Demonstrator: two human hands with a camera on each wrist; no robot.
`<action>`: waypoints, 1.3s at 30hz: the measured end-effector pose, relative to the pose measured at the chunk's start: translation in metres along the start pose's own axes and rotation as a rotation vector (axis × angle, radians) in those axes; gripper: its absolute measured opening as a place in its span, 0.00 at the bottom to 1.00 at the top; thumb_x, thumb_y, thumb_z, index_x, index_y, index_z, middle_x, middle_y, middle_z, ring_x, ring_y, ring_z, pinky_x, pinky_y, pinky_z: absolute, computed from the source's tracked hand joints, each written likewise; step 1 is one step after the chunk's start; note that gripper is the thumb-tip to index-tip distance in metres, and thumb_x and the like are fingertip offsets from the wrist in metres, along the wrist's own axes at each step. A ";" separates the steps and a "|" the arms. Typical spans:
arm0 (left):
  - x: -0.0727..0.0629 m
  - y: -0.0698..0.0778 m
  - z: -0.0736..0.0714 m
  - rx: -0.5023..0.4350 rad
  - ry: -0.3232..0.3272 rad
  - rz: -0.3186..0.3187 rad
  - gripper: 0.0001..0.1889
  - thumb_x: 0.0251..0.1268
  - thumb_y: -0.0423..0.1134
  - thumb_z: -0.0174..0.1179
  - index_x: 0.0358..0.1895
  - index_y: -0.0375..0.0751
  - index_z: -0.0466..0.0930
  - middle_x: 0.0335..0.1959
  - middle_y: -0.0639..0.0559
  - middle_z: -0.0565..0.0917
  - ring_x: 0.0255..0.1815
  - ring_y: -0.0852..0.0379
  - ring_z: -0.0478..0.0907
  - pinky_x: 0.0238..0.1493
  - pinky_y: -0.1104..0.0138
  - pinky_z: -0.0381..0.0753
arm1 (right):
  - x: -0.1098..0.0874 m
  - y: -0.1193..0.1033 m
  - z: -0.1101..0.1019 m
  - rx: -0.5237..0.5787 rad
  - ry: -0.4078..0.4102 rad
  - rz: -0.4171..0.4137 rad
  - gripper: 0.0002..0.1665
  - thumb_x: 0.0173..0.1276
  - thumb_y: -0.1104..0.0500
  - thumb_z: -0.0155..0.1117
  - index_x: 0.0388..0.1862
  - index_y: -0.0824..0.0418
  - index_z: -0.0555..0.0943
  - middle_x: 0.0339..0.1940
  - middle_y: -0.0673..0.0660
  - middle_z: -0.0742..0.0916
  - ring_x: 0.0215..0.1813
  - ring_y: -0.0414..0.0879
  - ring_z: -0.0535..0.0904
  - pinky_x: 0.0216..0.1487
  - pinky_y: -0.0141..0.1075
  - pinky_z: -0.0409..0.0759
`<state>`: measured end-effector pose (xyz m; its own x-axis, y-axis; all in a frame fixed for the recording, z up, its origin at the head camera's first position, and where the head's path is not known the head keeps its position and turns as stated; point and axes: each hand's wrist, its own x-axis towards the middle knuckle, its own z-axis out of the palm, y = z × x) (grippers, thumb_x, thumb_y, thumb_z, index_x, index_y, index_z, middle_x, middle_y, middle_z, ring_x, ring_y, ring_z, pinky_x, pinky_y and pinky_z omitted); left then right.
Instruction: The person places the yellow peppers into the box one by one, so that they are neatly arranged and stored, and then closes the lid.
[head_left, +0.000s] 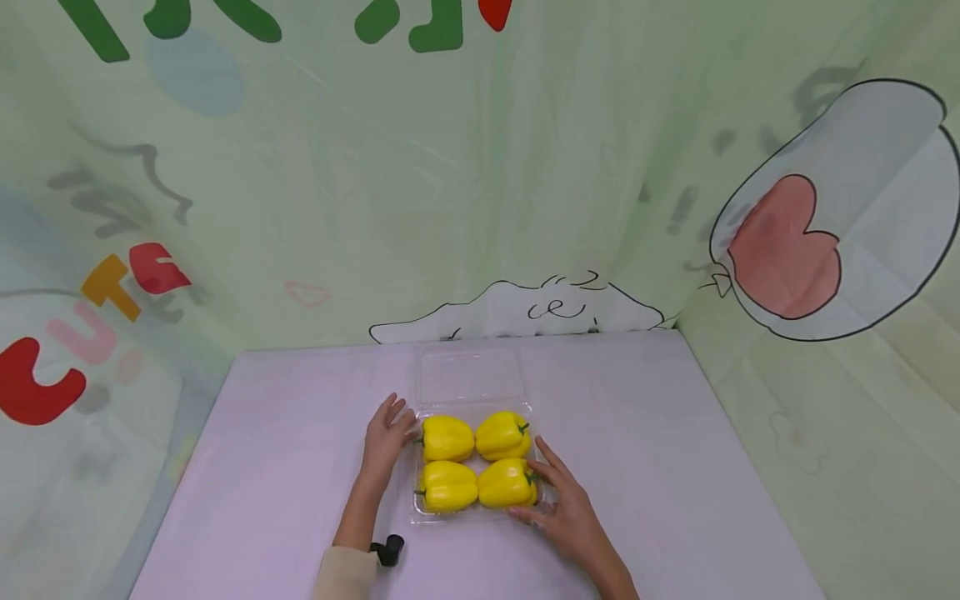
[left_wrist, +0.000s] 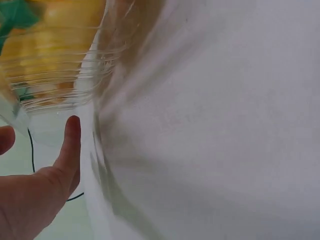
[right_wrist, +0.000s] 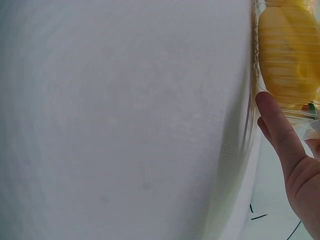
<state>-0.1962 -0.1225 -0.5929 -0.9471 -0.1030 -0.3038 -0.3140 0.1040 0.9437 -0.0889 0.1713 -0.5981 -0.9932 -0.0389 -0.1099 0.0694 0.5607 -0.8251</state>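
Note:
Several yellow bell peppers [head_left: 448, 486] with green stems lie in two rows inside a clear plastic clamshell box [head_left: 431, 519]. Its transparent lid [head_left: 468, 377] is folded back flat behind it. At the box's left side is my left hand [head_left: 387, 437], fingers loosely extended by the wall. The left wrist view shows a straight finger [left_wrist: 71, 140] close to the ribbed plastic. My right hand [head_left: 562, 508] spreads around the front right corner, thumb at the front edge and fingers beside the nearest pepper. In the right wrist view a straight finger [right_wrist: 276, 120] touches the box wall.
The box stands on a table [head_left: 645, 433] with a pale lilac cover. Near the left sleeve a small black object [head_left: 390, 550] shows, apparently on the wrist. Green printed cloth [head_left: 465, 192] hangs behind the table and along both sides.

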 end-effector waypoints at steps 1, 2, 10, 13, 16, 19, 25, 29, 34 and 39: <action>0.002 0.000 0.000 -0.027 -0.008 -0.021 0.35 0.82 0.44 0.54 0.86 0.42 0.54 0.84 0.38 0.65 0.74 0.39 0.77 0.71 0.53 0.84 | 0.000 0.000 0.000 0.004 -0.001 -0.002 0.47 0.52 0.47 0.87 0.71 0.53 0.79 0.90 0.49 0.61 0.88 0.58 0.60 0.84 0.60 0.64; 0.003 0.000 0.000 -0.049 -0.017 -0.027 0.35 0.83 0.45 0.54 0.86 0.42 0.54 0.84 0.38 0.65 0.74 0.39 0.77 0.71 0.53 0.83 | 0.000 0.001 0.000 0.006 -0.001 -0.005 0.47 0.52 0.46 0.87 0.71 0.53 0.79 0.90 0.49 0.61 0.88 0.58 0.60 0.84 0.60 0.64; 0.007 -0.003 -0.002 -0.098 -0.077 -0.013 0.32 0.84 0.48 0.52 0.84 0.43 0.60 0.80 0.38 0.71 0.73 0.40 0.79 0.71 0.56 0.84 | -0.002 0.003 0.000 0.012 0.003 -0.030 0.47 0.52 0.45 0.87 0.71 0.53 0.80 0.89 0.50 0.62 0.86 0.58 0.65 0.83 0.60 0.66; 0.009 -0.005 -0.003 -0.110 -0.087 -0.005 0.31 0.84 0.47 0.54 0.83 0.44 0.61 0.80 0.40 0.72 0.73 0.42 0.79 0.67 0.63 0.86 | -0.001 0.003 0.000 0.006 0.004 -0.028 0.47 0.52 0.45 0.87 0.71 0.53 0.80 0.89 0.49 0.62 0.86 0.57 0.64 0.83 0.59 0.66; 0.011 -0.007 -0.003 -0.130 -0.101 0.001 0.31 0.83 0.46 0.55 0.83 0.44 0.62 0.81 0.40 0.71 0.73 0.42 0.79 0.65 0.67 0.87 | -0.001 0.003 0.000 0.011 0.006 -0.027 0.46 0.52 0.46 0.87 0.71 0.53 0.80 0.89 0.49 0.62 0.86 0.57 0.65 0.83 0.58 0.67; 0.012 -0.009 -0.002 -0.160 -0.122 -0.009 0.31 0.83 0.46 0.56 0.83 0.44 0.62 0.81 0.40 0.70 0.76 0.42 0.77 0.69 0.64 0.84 | -0.001 0.003 0.000 0.014 0.007 -0.031 0.46 0.52 0.46 0.87 0.70 0.54 0.80 0.89 0.49 0.63 0.84 0.57 0.68 0.82 0.58 0.69; 0.013 -0.008 0.002 -0.189 -0.143 -0.024 0.32 0.82 0.43 0.57 0.83 0.43 0.61 0.82 0.39 0.68 0.81 0.42 0.70 0.80 0.53 0.73 | -0.002 0.002 -0.001 0.006 0.011 -0.040 0.46 0.52 0.47 0.88 0.70 0.55 0.80 0.89 0.50 0.63 0.82 0.57 0.71 0.81 0.57 0.70; 0.014 -0.009 0.003 -0.213 -0.137 -0.033 0.31 0.82 0.41 0.58 0.83 0.45 0.62 0.82 0.39 0.69 0.81 0.42 0.71 0.80 0.53 0.72 | -0.002 0.001 -0.001 0.008 0.011 -0.041 0.46 0.52 0.47 0.88 0.70 0.55 0.80 0.89 0.51 0.63 0.82 0.57 0.71 0.81 0.58 0.70; 0.017 -0.009 0.002 -0.235 -0.140 -0.021 0.31 0.81 0.39 0.58 0.83 0.45 0.62 0.82 0.41 0.70 0.77 0.44 0.76 0.78 0.57 0.74 | -0.003 0.000 -0.001 0.006 0.013 -0.043 0.46 0.52 0.46 0.87 0.70 0.55 0.80 0.89 0.51 0.63 0.82 0.57 0.71 0.81 0.58 0.70; 0.019 -0.007 0.002 -0.262 -0.139 -0.019 0.32 0.80 0.36 0.59 0.83 0.46 0.63 0.80 0.42 0.72 0.63 0.58 0.86 0.67 0.71 0.84 | -0.003 0.001 -0.001 0.006 0.013 -0.042 0.46 0.53 0.46 0.87 0.70 0.55 0.80 0.89 0.50 0.63 0.82 0.57 0.71 0.81 0.57 0.70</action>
<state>-0.2123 -0.1234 -0.6057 -0.9469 0.0361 -0.3194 -0.3210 -0.1577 0.9339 -0.0863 0.1730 -0.5981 -0.9964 -0.0513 -0.0682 0.0284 0.5542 -0.8319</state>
